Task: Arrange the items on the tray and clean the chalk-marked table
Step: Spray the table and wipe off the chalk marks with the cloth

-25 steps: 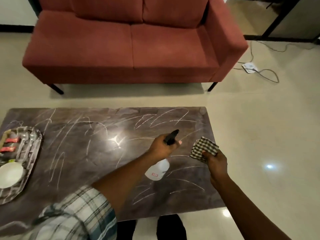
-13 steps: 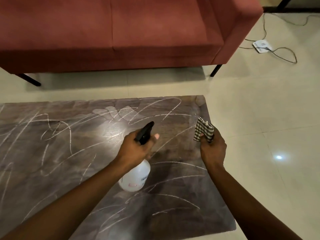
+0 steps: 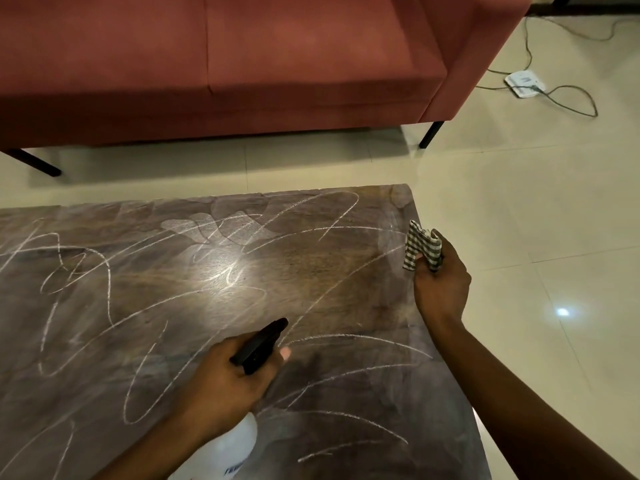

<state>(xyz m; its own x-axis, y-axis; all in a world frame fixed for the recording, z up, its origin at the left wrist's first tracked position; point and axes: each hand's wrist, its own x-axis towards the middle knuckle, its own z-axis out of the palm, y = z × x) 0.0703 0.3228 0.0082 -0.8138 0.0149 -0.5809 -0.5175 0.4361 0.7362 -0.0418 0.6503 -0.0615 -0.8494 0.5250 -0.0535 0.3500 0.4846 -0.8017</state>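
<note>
Left hand (image 3: 225, 386) grips spray bottle (image 3: 225, 452) over chalk-scribbled table (image 3: 311, 271).

There is 1 dark, glossy stone-patterned table (image 3: 104, 341), scrawled with white chalk lines (image 3: 346, 337) that overlap too much to count. Over it are 2 bare hands, the left hand (image 3: 225, 386) and the right hand (image 3: 441, 285), with 1 white plastic spray bottle (image 3: 258, 346) and 1 black-and-white checked cloth (image 3: 420, 249). Beyond stands 1 red fabric sofa (image 3: 478, 46) with 2 seat cushions (image 3: 104, 57) and 2 black legs (image 3: 429, 133) showing. Near it lies 1 flat white box (image 3: 524, 84).
</note>
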